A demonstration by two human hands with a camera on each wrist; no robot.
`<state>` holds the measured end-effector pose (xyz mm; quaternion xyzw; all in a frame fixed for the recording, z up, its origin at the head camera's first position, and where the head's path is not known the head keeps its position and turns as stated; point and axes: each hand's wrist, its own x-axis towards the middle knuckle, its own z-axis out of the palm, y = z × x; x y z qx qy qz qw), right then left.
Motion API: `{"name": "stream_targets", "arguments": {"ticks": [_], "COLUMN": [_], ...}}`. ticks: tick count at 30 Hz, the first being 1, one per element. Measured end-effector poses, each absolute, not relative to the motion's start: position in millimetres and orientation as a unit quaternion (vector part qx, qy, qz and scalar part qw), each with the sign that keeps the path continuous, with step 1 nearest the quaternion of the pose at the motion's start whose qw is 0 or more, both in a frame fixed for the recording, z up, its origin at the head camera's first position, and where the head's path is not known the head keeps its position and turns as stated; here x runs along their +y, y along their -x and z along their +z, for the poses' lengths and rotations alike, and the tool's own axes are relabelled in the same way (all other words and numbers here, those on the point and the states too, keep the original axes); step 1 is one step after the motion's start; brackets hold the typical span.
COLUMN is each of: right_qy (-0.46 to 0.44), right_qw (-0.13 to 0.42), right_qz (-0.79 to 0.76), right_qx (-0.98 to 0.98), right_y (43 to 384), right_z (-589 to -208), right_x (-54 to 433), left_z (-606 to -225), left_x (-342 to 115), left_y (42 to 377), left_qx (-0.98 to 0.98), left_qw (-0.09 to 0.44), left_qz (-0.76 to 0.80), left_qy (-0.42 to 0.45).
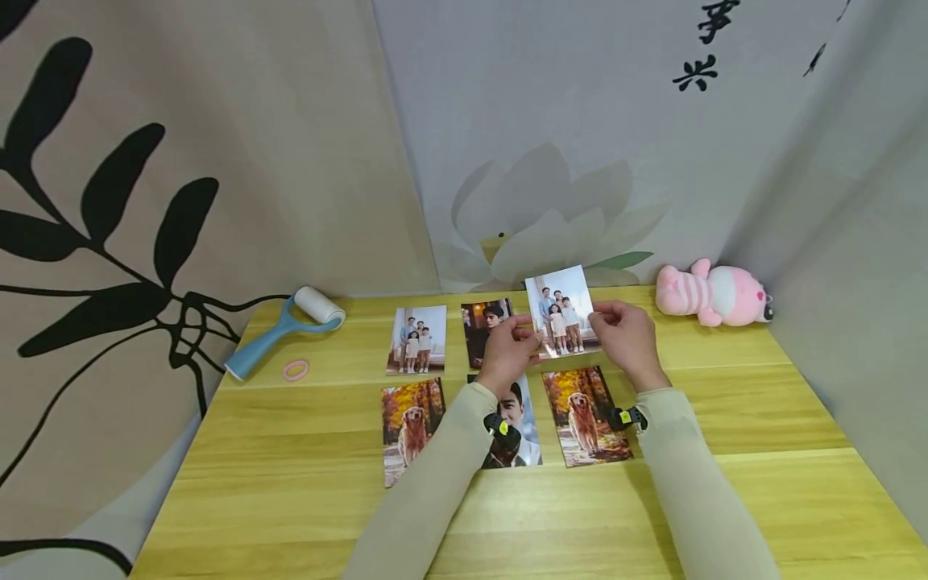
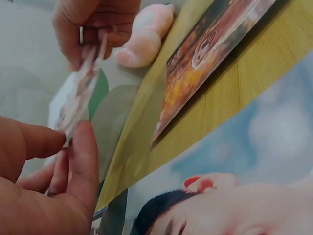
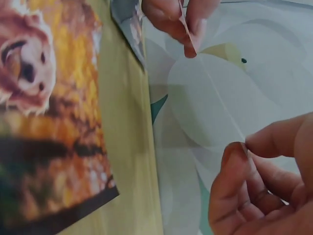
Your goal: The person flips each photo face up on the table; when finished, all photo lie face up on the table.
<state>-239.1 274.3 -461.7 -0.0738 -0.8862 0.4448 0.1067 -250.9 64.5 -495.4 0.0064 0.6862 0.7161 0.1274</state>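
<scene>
A family photo print (image 1: 558, 310) is held up off the table, tilted, near the back edge. My left hand (image 1: 510, 354) pinches its lower left edge between thumb and fingers. On the opposite edge, my right hand (image 1: 629, 342) pinches it too; in the right wrist view the print (image 3: 222, 100) appears almost edge-on. Below the hands lie a photo of a man (image 1: 518, 423), partly covered by my left wrist, and a golden retriever photo (image 1: 580, 411). A darker portrait (image 1: 478, 334) sits behind my left hand, partly hidden. Further left are a second family photo (image 1: 416, 340) and another dog photo (image 1: 402, 423).
A blue-handled lint roller (image 1: 283, 330) lies at the back left of the wooden table (image 1: 304, 467), with a pink ring (image 1: 295, 370) beside it. At the back right rests a pink plush toy (image 1: 714, 294). Printed curtains (image 1: 290, 161) stand behind the table.
</scene>
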Motion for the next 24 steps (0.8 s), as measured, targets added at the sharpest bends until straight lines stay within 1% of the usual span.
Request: {"name": "stream_targets", "arguments": {"ticks": [5, 11, 17, 21, 24], "right_qy": [0.077, 0.094, 0.105, 0.104, 0.1], "right_qw": [0.087, 0.049, 0.016, 0.003, -0.006], "right_qz": [0.437, 0.455, 0.471, 0.465, 0.457], "right_qx": [-0.892, -0.884, -0.876, -0.879, -0.884], "right_y": [242.4, 247.3, 251.9, 255.2, 257.6], "right_z": [-467.4, -478.6, -489.3, -492.6, -493.4], "right_x": [279.1, 283.0, 286.1, 286.5, 286.6], "left_z": [-491.7, -488.9, -491.0, -489.9, -488.4], "left_x": [64.7, 65.1, 66.4, 65.5, 64.3], "left_y": [247.7, 244.2, 244.8, 244.2, 243.5], "left_qx": [0.719, 0.753, 0.802, 0.823, 0.82], "left_qw": [0.117, 0.114, 0.105, 0.112, 0.129], "left_qz": [0.685, 0.648, 0.588, 0.556, 0.558], "left_qy": [-0.003, 0.014, 0.002, -0.011, -0.016]}}
